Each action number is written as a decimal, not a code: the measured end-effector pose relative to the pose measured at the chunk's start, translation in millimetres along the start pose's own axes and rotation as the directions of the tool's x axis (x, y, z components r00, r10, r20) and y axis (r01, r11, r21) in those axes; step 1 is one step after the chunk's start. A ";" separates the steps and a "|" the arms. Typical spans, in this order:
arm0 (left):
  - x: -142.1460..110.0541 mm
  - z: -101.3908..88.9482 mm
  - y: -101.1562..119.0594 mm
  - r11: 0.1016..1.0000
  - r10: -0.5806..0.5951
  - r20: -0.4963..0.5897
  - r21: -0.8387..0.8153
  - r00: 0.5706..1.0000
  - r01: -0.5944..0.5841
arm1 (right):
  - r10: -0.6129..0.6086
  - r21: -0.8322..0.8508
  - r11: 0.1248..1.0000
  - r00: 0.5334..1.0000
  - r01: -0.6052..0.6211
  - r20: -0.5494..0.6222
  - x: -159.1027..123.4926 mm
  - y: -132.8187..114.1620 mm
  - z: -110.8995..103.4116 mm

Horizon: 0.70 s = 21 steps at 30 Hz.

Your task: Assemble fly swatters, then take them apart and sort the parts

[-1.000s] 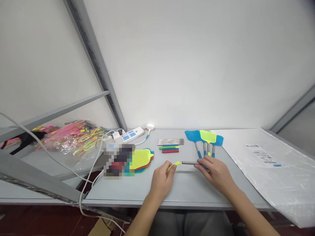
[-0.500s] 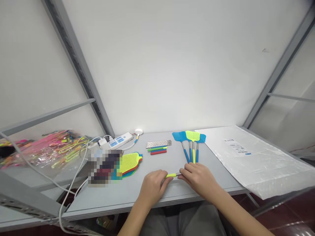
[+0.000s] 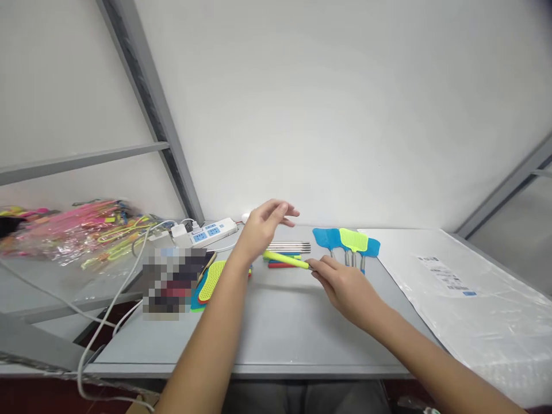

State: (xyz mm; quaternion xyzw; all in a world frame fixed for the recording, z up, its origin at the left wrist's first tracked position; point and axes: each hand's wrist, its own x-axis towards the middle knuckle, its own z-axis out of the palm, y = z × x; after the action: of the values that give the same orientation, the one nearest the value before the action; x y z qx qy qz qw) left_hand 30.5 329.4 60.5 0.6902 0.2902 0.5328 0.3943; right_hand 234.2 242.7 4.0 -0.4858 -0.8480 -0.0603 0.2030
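Note:
My right hand pinches a metal rod with a yellow-green grip sleeve on it, holding it just above the grey table. My left hand is raised above the back of the table, fingers spread and empty, over a row of metal rods and coloured grip sleeves. Three finished fly swatters, blue and yellow-green, lie just beyond my right hand. A stack of swatter heads lies to the left, under my left forearm.
A white power strip with cables sits at the back left. A bag of pink and yellow items lies on the left shelf. A clear plastic sheet with a label covers the table's right side. A grey frame post slants up at left.
My left hand let go of the yellow-green sleeve and rose toward the rods at the back. My right hand now holds the rod with the sleeve on it.

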 end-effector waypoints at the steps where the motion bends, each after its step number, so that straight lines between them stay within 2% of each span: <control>1: 11.7 -3.4 -2.2 0.996 -0.034 0.093 -0.084 0.995 0.042 | 0.004 -0.005 1.000 0.999 -0.004 -0.037 5.1 7.7 0.7; 4: 22.8 -8.1 -17.8 0.923 -0.150 0.335 -0.289 0.930 0.253 | -0.063 -0.058 0.997 0.993 0.057 -0.095 16.7 29.2 7.0; 6: 11.4 -7.0 -29.7 0.870 -0.186 0.386 -0.362 0.904 0.333 | -0.171 -0.096 0.982 0.983 0.165 -0.059 20.7 37.7 12.6; 9: -18.9 -3.4 -39.9 0.844 -0.235 0.368 -0.381 0.899 0.377 | -0.313 -0.096 0.945 0.949 0.314 0.024 20.1 39.6 19.1; 12: -43.2 -2.3 -39.9 0.787 -0.284 0.259 -0.488 0.923 0.379 | -0.392 -0.051 0.918 0.918 0.394 0.053 14.7 36.1 22.7; 16: -55.2 -1.6 -36.2 0.798 -0.222 0.077 -0.559 0.972 0.227 | -0.466 -0.012 0.884 0.884 0.466 0.030 9.8 30.3 23.8; 18: -58.6 1.4 -37.0 0.802 -0.196 0.056 -0.565 0.979 0.193 | -0.485 -0.005 0.874 0.874 0.486 0.017 9.7 25.0 21.9; 21: -67.0 7.4 -43.1 0.792 -0.212 0.056 -0.576 0.976 0.205 | -0.513 -0.020 0.858 0.858 0.513 0.001 12.5 14.2 17.8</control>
State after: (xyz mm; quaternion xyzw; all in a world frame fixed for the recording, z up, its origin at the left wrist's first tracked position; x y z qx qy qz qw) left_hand 20.9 295.1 -11.2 0.4986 0.1913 0.5527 0.6398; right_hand 235.6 265.5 -8.5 -0.2445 -0.9456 -0.1215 0.1766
